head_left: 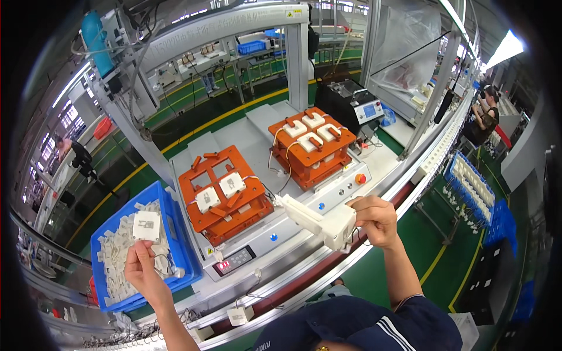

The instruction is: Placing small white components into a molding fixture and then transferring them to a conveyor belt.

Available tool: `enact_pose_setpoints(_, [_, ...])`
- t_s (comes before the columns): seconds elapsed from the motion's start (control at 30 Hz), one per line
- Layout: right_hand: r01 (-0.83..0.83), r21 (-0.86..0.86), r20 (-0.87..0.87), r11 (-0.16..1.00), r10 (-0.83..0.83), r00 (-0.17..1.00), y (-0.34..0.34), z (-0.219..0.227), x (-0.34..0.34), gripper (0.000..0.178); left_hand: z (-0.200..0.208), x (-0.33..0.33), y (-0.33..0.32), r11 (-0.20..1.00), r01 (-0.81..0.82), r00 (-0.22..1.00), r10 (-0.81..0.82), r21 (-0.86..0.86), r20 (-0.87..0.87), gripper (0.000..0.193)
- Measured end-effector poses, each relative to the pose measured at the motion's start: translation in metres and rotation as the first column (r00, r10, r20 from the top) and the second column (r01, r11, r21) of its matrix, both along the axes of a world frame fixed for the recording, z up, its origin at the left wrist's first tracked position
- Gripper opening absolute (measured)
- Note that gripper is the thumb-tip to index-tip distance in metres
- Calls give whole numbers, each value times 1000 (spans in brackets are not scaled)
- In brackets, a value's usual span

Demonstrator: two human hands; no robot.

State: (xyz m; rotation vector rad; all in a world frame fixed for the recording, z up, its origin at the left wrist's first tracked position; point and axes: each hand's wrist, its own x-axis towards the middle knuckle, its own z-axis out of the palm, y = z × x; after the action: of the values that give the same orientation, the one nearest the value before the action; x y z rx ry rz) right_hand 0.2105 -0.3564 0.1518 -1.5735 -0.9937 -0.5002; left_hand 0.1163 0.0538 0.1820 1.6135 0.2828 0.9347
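Note:
My left hand (143, 266) pinches a flat white square plastic piece (146, 225) by its near edge, over a blue bin (186, 248) heaped with small white parts (114, 251). At the right, my right hand (377, 221) grips white plastic housings (336, 228), held above the machine's front edge; how many are in the grip I cannot tell. Between the hands stands an orange fixture (190, 184) with two white square pieces (207, 199) lying in its openings. Farther right, a second orange fixture (298, 153) carries several white U-shaped pieces (310, 141).
Low on the machine's front sit a control panel (234, 260), blue buttons (273, 237) and a red emergency button (360, 178). Overhead spans a grey gantry (228, 26). A control box (357, 105) stands behind. Along the front rail lies a white part with a cable (239, 316). A person (485, 117) sits far right.

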Motion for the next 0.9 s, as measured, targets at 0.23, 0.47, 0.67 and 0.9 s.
enact_pose_setpoints(0.23, [160,-31,179,987,-152,972,-19,-3,-10,27,14,-17,-38,987,-10,998,19,162,-53,25])
enact_pose_setpoints(0.47, [283,-76,360,956,-238,902,-43,-13,-15,23,30,-36,-92,947,149,982,-108,286,-153,21])
enact_pose_setpoints(0.67, [386,-53,443,921,-325,836,-77,-27,-20,22,27,-27,-147,873,394,909,-325,285,-261,14])
enact_pose_setpoints(0.9, [532,-108,594,840,-374,712,-127,-45,-21,22,8,-2,-225,780,615,740,-521,113,-425,16])
